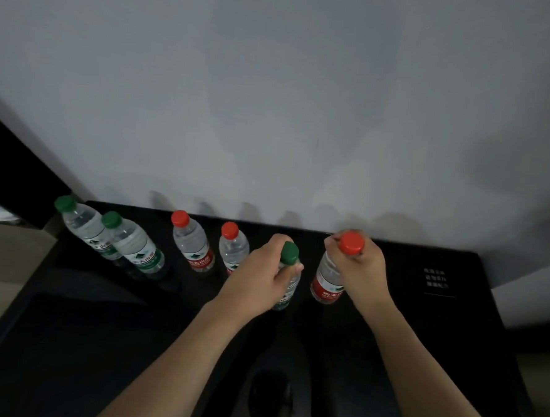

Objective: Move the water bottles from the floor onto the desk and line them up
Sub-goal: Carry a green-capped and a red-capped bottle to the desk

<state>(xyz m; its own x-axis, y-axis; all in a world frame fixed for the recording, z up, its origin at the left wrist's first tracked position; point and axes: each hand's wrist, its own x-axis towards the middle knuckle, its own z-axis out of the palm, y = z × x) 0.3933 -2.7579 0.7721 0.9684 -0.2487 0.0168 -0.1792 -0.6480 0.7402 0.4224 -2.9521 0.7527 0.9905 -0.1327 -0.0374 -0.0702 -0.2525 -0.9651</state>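
Gripping bottle necks, hands beside caps

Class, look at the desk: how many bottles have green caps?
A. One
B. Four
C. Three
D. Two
C: two green-capped bottles stand at the left end of the row, and the left hand grips a third green-capped bottle; the other three caps are red.

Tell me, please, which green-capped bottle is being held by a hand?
The green-capped bottle second from the right, in the left hand; the other two green-capped bottles stand untouched at the row's far left.
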